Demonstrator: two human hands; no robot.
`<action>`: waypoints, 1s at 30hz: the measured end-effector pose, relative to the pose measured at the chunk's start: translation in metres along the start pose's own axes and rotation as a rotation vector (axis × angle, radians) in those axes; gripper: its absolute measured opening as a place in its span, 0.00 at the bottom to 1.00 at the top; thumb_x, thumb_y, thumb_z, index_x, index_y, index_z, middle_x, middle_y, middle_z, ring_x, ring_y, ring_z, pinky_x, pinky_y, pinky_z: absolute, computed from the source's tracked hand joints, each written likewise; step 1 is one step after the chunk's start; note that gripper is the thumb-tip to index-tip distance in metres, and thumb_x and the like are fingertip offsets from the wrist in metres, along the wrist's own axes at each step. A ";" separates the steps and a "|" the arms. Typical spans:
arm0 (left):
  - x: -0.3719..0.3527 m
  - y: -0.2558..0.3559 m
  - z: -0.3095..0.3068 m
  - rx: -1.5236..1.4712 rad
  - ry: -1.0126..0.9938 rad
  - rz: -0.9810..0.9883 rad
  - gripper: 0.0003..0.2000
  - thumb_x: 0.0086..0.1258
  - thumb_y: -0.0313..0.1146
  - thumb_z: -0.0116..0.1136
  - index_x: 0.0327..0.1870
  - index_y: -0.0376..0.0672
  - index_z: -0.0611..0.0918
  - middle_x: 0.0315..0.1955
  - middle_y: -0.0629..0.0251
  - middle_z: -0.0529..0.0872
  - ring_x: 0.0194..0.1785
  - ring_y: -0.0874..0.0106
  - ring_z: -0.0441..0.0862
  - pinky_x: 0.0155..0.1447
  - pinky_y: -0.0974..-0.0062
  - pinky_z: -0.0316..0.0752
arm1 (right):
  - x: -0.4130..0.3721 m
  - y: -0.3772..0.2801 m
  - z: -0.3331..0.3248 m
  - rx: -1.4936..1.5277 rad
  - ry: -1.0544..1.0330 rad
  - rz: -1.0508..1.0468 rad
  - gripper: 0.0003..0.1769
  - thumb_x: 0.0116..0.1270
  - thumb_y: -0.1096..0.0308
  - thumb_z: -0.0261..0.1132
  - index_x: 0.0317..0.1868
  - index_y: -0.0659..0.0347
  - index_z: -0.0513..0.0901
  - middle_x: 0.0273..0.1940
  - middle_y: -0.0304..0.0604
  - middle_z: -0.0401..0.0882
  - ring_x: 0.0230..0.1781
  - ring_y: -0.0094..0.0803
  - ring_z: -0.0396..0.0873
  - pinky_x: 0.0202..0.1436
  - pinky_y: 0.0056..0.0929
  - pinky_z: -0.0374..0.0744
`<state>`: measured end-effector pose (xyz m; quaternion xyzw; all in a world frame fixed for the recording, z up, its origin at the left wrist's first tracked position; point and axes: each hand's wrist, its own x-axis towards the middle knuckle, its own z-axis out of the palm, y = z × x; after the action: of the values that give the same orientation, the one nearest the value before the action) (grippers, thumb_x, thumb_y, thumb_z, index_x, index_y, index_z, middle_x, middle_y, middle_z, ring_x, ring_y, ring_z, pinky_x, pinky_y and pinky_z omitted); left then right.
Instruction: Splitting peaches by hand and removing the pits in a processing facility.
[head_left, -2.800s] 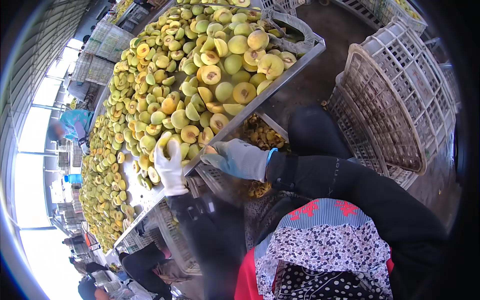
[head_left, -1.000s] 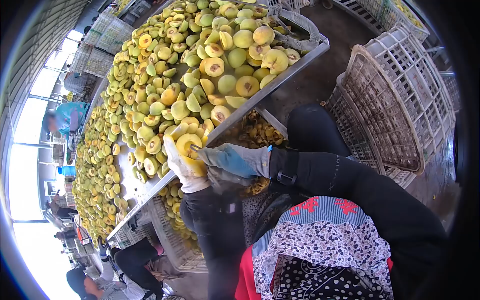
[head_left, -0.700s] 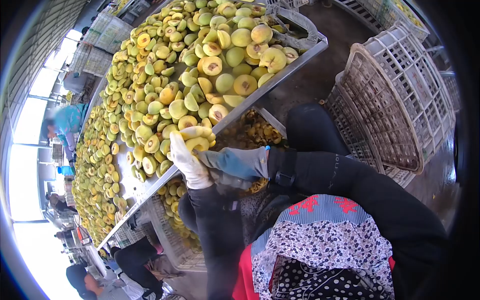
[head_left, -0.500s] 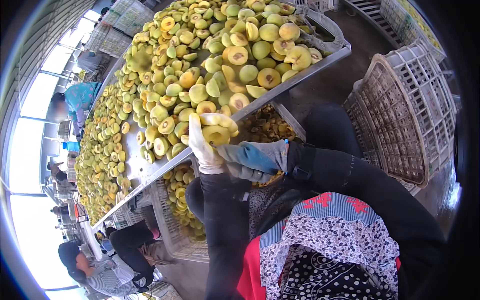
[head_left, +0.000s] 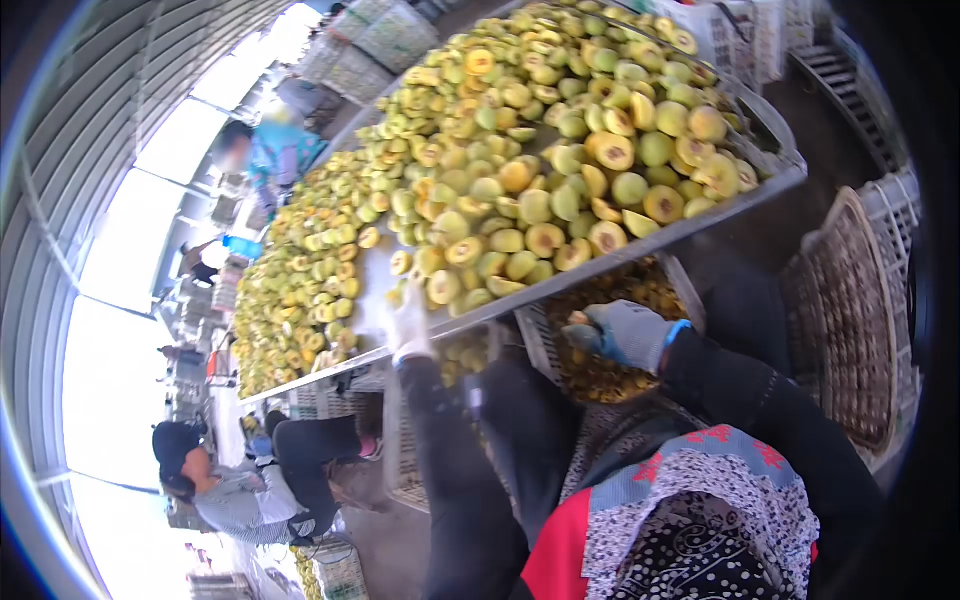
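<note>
My left hand (head_left: pixel 407 325), in a white glove, is at the near edge of a metal table (head_left: pixel 375 295), close to halved yellow-green stone fruit (head_left: pixel 443 287). Motion smears its fingers, so I cannot see whether they hold anything. My right hand (head_left: pixel 628 335), in a grey and blue glove, is over a crate of brownish-yellow pits and scraps (head_left: pixel 600 385). Its fingers are curled closed, and what is inside them is hidden. Some fruit halves on the table show a brown pit or hollow.
An upright woven plastic basket (head_left: pixel 850 320) stands at my right. Under the table's near edge, a pale crate (head_left: pixel 410 450) sits by my left leg. A person in a cap (head_left: pixel 240 500) sits at lower left, and another in a teal top (head_left: pixel 285 150) is across the table.
The hands were together around a fruit half; now they are apart. My left hand has gone to the table edge, my right hand over the scrap crate. The view has turned left.
</note>
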<state>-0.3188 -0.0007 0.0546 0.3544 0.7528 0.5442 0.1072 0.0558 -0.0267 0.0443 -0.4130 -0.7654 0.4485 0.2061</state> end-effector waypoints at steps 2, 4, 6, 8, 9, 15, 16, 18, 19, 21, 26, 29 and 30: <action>0.009 0.006 0.022 0.573 -0.252 0.016 0.34 0.63 0.58 0.57 0.61 0.36 0.78 0.53 0.39 0.83 0.60 0.47 0.79 0.66 0.60 0.70 | 0.001 -0.011 -0.010 0.000 -0.028 0.052 0.26 0.73 0.45 0.59 0.48 0.62 0.83 0.40 0.56 0.86 0.45 0.55 0.83 0.50 0.47 0.79; -0.008 0.037 0.049 0.901 -0.299 -0.030 0.37 0.62 0.62 0.57 0.62 0.37 0.77 0.59 0.41 0.80 0.64 0.50 0.77 0.69 0.60 0.69 | 0.003 -0.007 -0.006 0.015 0.019 0.045 0.24 0.73 0.47 0.61 0.45 0.63 0.84 0.38 0.58 0.85 0.44 0.56 0.83 0.46 0.46 0.79; -0.011 0.048 0.056 0.895 -0.325 0.049 0.36 0.62 0.59 0.60 0.64 0.38 0.75 0.59 0.42 0.80 0.62 0.50 0.78 0.66 0.59 0.72 | 0.003 -0.007 -0.004 0.030 0.025 0.065 0.23 0.73 0.49 0.62 0.45 0.65 0.83 0.38 0.60 0.84 0.44 0.56 0.83 0.45 0.45 0.79; -0.019 0.062 0.055 0.889 -0.328 0.046 0.34 0.61 0.54 0.62 0.63 0.39 0.73 0.58 0.43 0.80 0.60 0.49 0.80 0.63 0.58 0.74 | 0.004 -0.008 -0.002 0.013 0.073 0.029 0.23 0.73 0.50 0.62 0.46 0.66 0.82 0.39 0.60 0.85 0.44 0.56 0.83 0.45 0.44 0.79; -0.020 0.063 0.055 0.908 -0.314 0.081 0.30 0.62 0.51 0.63 0.60 0.39 0.74 0.54 0.43 0.82 0.56 0.49 0.82 0.60 0.57 0.76 | 0.003 -0.007 -0.001 0.005 0.099 0.014 0.23 0.73 0.50 0.62 0.46 0.67 0.82 0.39 0.60 0.85 0.44 0.56 0.83 0.46 0.44 0.79; -0.022 0.048 0.051 0.570 -0.258 0.243 0.25 0.59 0.33 0.69 0.57 0.39 0.73 0.47 0.49 0.85 0.52 0.55 0.84 0.56 0.61 0.78 | 0.010 -0.007 0.004 0.192 0.161 -0.019 0.24 0.72 0.50 0.63 0.52 0.65 0.82 0.40 0.58 0.86 0.46 0.55 0.84 0.51 0.43 0.80; -0.020 0.042 0.050 0.319 -0.243 0.230 0.25 0.60 0.32 0.69 0.58 0.39 0.74 0.47 0.52 0.85 0.52 0.58 0.84 0.56 0.63 0.79 | 0.009 -0.007 0.004 0.258 0.180 -0.059 0.22 0.72 0.52 0.63 0.51 0.65 0.83 0.40 0.56 0.87 0.43 0.49 0.86 0.49 0.40 0.80; -0.026 0.056 0.054 -0.261 -0.251 0.068 0.24 0.62 0.24 0.66 0.61 0.38 0.75 0.47 0.59 0.83 0.51 0.65 0.83 0.54 0.67 0.81 | 0.015 -0.006 0.008 0.464 0.193 -0.062 0.21 0.74 0.54 0.63 0.50 0.66 0.83 0.39 0.54 0.87 0.41 0.40 0.86 0.48 0.37 0.80; -0.035 0.070 0.050 -0.463 -0.404 -0.033 0.23 0.63 0.22 0.64 0.61 0.38 0.75 0.48 0.58 0.83 0.51 0.64 0.83 0.53 0.66 0.82 | 0.017 -0.004 0.012 0.561 0.207 -0.047 0.20 0.74 0.54 0.62 0.49 0.66 0.84 0.39 0.53 0.88 0.40 0.36 0.86 0.47 0.36 0.81; -0.059 0.094 0.052 -0.754 -0.618 -0.242 0.20 0.67 0.21 0.60 0.60 0.42 0.76 0.53 0.58 0.82 0.54 0.63 0.83 0.52 0.59 0.85 | 0.023 0.002 0.021 0.544 0.335 -0.195 0.19 0.76 0.56 0.61 0.48 0.66 0.84 0.36 0.52 0.87 0.35 0.26 0.81 0.42 0.33 0.80; -0.118 0.112 0.087 0.313 -0.380 1.052 0.24 0.63 0.38 0.70 0.56 0.34 0.77 0.49 0.49 0.85 0.54 0.53 0.83 0.58 0.66 0.78 | 0.018 -0.013 -0.007 0.420 0.378 -0.222 0.24 0.75 0.47 0.58 0.40 0.63 0.81 0.31 0.59 0.83 0.35 0.58 0.82 0.39 0.45 0.78; -0.137 0.102 0.107 0.153 -0.358 0.982 0.25 0.59 0.30 0.71 0.57 0.33 0.78 0.53 0.51 0.83 0.56 0.55 0.81 0.61 0.65 0.76 | 0.019 -0.014 -0.017 0.339 0.377 -0.033 0.23 0.75 0.47 0.58 0.40 0.62 0.81 0.31 0.59 0.83 0.34 0.57 0.82 0.39 0.46 0.78; -0.141 0.104 0.110 0.102 -0.372 0.937 0.25 0.59 0.30 0.71 0.57 0.33 0.77 0.53 0.51 0.84 0.56 0.56 0.81 0.61 0.65 0.76 | 0.025 -0.008 -0.015 0.354 0.357 -0.007 0.24 0.75 0.47 0.58 0.42 0.62 0.82 0.31 0.59 0.83 0.34 0.57 0.82 0.39 0.47 0.78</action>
<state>-0.1126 0.0053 0.0742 0.7499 0.5065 0.4242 -0.0338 0.0481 -0.0010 0.0572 -0.4406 -0.6279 0.4948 0.4084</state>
